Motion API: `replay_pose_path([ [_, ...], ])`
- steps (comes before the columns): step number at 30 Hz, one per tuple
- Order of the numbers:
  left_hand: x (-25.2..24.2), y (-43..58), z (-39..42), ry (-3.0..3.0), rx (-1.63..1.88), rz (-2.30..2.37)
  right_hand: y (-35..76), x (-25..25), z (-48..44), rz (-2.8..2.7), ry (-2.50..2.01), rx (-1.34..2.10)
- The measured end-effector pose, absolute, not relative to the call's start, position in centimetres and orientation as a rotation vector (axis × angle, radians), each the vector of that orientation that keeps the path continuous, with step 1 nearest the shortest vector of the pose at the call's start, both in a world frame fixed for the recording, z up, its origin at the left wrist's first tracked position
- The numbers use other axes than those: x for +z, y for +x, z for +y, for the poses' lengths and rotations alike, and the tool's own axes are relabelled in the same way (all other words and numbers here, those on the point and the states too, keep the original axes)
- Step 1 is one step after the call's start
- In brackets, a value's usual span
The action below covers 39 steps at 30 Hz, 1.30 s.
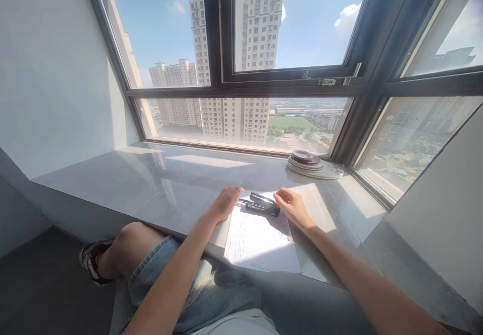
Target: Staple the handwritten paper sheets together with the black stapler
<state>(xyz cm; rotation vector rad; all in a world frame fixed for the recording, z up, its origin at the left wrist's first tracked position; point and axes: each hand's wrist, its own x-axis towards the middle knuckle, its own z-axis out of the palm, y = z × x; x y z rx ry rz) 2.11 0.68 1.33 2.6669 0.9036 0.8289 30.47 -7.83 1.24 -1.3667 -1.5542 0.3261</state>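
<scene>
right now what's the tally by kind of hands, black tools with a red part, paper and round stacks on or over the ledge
Hands: 2, left hand and right hand
Black tool with a red part: 1
Paper, sheet or pile unclear: 1
Round stack: 1
Total: 5

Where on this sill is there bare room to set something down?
Widest: the sill between the left wall and left hand. Smaller: between the right hand and stacked discs. Crowded: the far end of the paper, where a black device lies between both hands.

Sill (124,184) passable left; black tool (263,204) on paper (260,249) obstructs.
</scene>
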Motion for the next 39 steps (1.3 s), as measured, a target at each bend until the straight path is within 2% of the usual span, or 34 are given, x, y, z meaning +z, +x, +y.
replay_pose_path([
  [12,0.8,2.2,2.1,2.666,1.057,1.062,30.2,1.5,-8.0,-1.621,-1.312,0.340],
  [21,0.6,2.7,1.5,2.677,0.869,0.861,30.4,1.1,-7.8,-1.647,-1.325,0.317],
  [39,0.7,2.9,1.1,2.623,0.842,0.820,30.3,1.1,-7.8,-1.653,-1.334,0.317],
])
